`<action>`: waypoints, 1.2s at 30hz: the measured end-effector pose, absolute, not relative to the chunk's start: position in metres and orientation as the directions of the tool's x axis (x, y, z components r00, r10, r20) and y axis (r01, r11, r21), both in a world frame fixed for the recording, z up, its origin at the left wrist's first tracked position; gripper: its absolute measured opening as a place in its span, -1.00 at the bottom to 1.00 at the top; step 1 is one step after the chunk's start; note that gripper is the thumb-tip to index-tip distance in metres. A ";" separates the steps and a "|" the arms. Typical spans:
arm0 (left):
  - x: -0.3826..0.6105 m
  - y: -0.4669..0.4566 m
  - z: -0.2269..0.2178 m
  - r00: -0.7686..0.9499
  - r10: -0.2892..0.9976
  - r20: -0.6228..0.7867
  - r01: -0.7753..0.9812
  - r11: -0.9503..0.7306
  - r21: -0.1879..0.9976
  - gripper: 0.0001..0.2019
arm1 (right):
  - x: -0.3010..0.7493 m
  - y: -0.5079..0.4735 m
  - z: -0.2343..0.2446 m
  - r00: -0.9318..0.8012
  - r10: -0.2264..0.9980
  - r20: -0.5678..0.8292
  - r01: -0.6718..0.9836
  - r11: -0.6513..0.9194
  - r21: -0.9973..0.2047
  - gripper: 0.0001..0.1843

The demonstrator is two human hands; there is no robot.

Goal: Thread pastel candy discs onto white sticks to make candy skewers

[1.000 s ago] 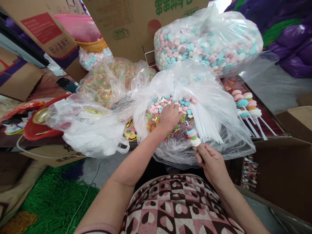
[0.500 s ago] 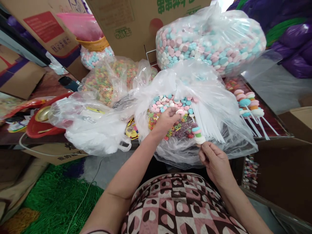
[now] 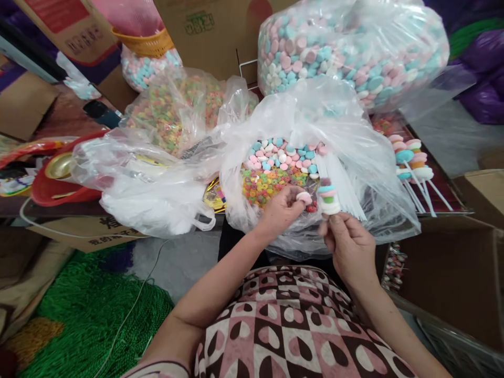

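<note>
Between its thumb and fingers my left hand [image 3: 281, 210] pinches a pink and white marshmallow [image 3: 304, 198]. My right hand [image 3: 348, 239] is closed on the lower end of a candy skewer [image 3: 328, 197], held upright with white, green, blue and purplish pieces stacked on it; its stick is mostly hidden by the fingers. Both hands are over an opened plastic bag [image 3: 232, 194]. In it lie loose pink, blue and white marshmallows [image 3: 275, 152], colourful gummy rings [image 3: 263, 184] and a bundle of white sticks [image 3: 342, 184].
Finished-looking candy skewers [image 3: 413, 157] lie at the table's right edge. A large bag of marshmallows [image 3: 354, 52] and a bag of gummy rings [image 3: 169, 115] stand behind. At left are a white plastic bag [image 3: 145, 205] and a red basin [image 3: 51, 189]. An open cardboard box [image 3: 457, 273] is at lower right.
My left hand has moved right and down, bringing its marshmallow close to the skewer. A purplish piece now shows at the skewer's top. The view has shifted slightly.
</note>
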State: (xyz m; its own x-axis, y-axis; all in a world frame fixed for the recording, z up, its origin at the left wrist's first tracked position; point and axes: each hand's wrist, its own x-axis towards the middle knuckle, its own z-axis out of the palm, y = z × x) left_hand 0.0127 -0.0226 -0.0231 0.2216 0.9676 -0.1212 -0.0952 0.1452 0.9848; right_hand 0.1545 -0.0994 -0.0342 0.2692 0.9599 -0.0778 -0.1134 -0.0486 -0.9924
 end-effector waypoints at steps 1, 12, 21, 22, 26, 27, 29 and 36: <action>0.014 -0.027 -0.025 0.236 0.965 -0.115 -0.039 0.128 0.991 -0.84 | 0.153 -0.097 -0.032 0.286 0.957 -0.048 -0.114 -0.016 -0.993 -0.73; 0.017 -0.041 -0.024 0.354 0.919 -0.173 -0.158 0.241 0.958 -0.73 | 0.150 -0.084 -0.034 0.309 0.951 -0.008 -0.103 0.025 -0.994 -0.80; 0.008 -0.040 -0.016 0.485 0.857 -0.175 -0.203 0.305 0.930 -0.62 | 0.150 -0.081 -0.015 0.243 0.967 -0.079 -0.300 -0.003 -0.954 -0.76; 0.008 -0.040 -0.016 0.487 0.854 -0.184 -0.210 0.319 0.924 -0.62 | 0.149 -0.081 -0.012 0.234 0.968 -0.095 -0.317 -0.017 -0.948 -0.74; 0.010 -0.037 -0.020 0.419 0.870 -0.260 -0.296 0.402 0.866 -0.58 | 0.152 -0.085 -0.004 0.282 0.954 -0.097 -0.326 0.001 -0.945 -0.72; 0.011 -0.035 -0.021 0.389 0.876 -0.285 -0.316 0.417 0.852 -0.59 | 0.154 -0.088 -0.004 0.290 0.952 -0.101 -0.324 -0.002 -0.946 -0.72; 0.010 -0.032 -0.021 0.332 0.890 -0.312 -0.339 0.421 0.841 -0.62 | 0.157 -0.097 -0.005 0.266 0.955 -0.133 -0.305 -0.047 -0.951 -0.74; 0.002 -0.019 -0.015 0.084 0.960 -0.266 -0.336 0.279 0.900 -0.83 | 0.161 -0.136 -0.021 0.049 0.966 -0.252 0.008 -0.253 -0.967 -0.69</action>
